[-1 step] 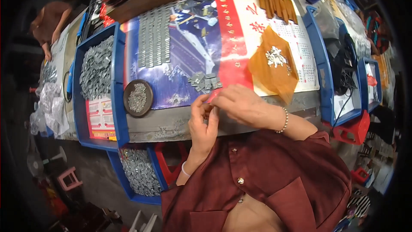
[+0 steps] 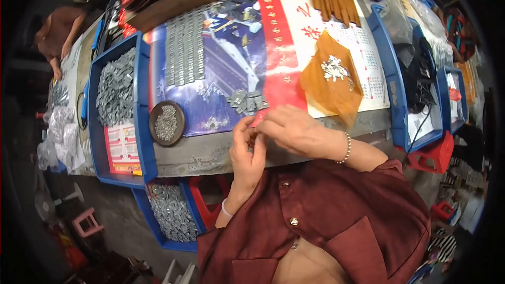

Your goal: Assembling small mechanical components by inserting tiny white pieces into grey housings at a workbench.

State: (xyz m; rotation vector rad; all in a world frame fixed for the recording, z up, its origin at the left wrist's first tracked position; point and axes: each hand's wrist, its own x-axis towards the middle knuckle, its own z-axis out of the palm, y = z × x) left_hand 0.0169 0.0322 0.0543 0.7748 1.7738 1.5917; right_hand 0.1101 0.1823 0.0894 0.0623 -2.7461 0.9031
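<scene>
My left hand (image 2: 246, 152) and my right hand (image 2: 299, 132) meet over the near edge of the table, fingertips pinched close together. Whatever sits between them is too small and covered to make out. Just beyond the fingers lies a loose pile of small flat grey pieces (image 2: 247, 102). Farther off to the left, similar grey pieces (image 2: 185, 48) are laid out in long close rows. A round dark bowl (image 2: 153, 122) of tiny metal bits stands left of my hands. To the right, an amber sheet (image 2: 315, 85) carries a heap of small white-silver parts (image 2: 335, 68).
A blue tray (image 2: 147, 147) of grey pieces flanks me on the left, with another blue bin (image 2: 141, 200) lower down. Brown sticks (image 2: 335, 5) lie at the far right on the poster (image 2: 279, 37). A blue tray (image 2: 395, 100) with black things borders the right side.
The table and its things appear slightly farther left in the picture. Both hands keep the same pinched pose.
</scene>
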